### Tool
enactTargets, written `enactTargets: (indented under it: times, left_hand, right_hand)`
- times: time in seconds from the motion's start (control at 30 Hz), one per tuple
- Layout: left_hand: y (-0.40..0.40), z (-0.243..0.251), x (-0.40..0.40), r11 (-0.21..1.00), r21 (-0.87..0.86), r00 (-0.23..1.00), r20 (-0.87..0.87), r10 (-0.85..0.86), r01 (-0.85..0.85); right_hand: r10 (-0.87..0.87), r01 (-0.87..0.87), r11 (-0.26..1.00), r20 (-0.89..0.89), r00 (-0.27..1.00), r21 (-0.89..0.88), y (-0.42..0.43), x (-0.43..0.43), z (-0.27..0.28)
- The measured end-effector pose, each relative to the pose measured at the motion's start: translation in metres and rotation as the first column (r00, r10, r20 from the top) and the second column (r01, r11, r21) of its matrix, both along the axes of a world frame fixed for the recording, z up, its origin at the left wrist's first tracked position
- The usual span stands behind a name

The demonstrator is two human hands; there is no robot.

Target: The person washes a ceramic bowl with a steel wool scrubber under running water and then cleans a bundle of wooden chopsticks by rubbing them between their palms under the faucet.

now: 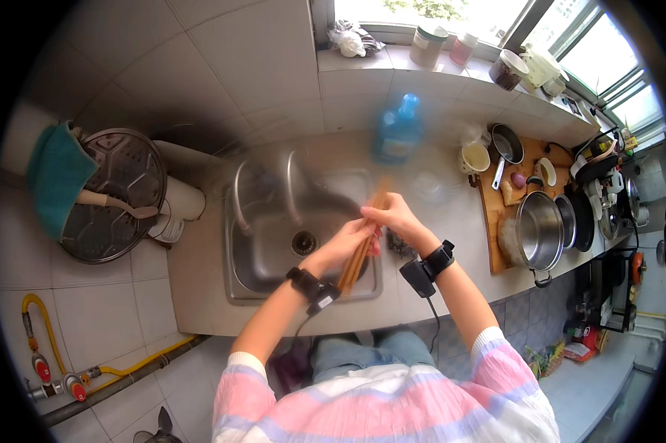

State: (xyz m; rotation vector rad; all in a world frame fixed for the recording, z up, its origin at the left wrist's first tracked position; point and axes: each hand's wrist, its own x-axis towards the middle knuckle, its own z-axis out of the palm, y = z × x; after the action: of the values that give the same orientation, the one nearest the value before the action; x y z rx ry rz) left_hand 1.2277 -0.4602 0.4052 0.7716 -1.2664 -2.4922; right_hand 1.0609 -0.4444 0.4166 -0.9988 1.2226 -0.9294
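A bundle of wooden chopsticks [356, 264] slants over the right side of a stainless steel sink [261, 227]. Around its middle, my left hand [341, 241] is closed. Higher up the bundle, my right hand [396, 216] grips it too, and the two hands touch or nearly touch. The upper ends of the chopsticks are blurred. Two curved metal spouts [292, 191] reach over the basin, whose drain [304, 243] shows left of my hands. Partly behind my right wrist lies a dark scouring pad or mesh [400, 245].
A blue plastic bottle [400, 133] stands behind the sink. To the right, a wooden cutting board [491, 238] bears a steel pot [540, 230] and a small pan [506, 145]. On the left wall hang a perforated steamer tray [125, 194] and a teal cloth [56, 177].
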Motion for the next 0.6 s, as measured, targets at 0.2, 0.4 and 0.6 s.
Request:
enactTargets:
  times: [0.2, 0.4, 0.6]
  left_hand:
    - [-0.030, -0.005, -0.035, 0.981, 0.106, 0.983, -0.064, 0.169, -0.162]
    - [-0.060, 0.000, -0.086, 0.952, 0.188, 0.956, -0.124, 0.268, -0.243]
    - [-0.092, 0.009, -0.120, 0.950, 0.184, 0.942, -0.178, 0.284, -0.252]
  right_hand:
    - [-0.170, 0.096, 0.955, -0.251, 0.953, -0.282, -0.038, -0.061, 0.010]
    - [-0.498, -0.205, 0.676, -0.644, 0.581, -0.708, -0.089, -0.110, 0.036]
    - [-0.369, -0.326, 0.748, -0.771, 0.519, -0.578, -0.110, -0.132, 0.036]
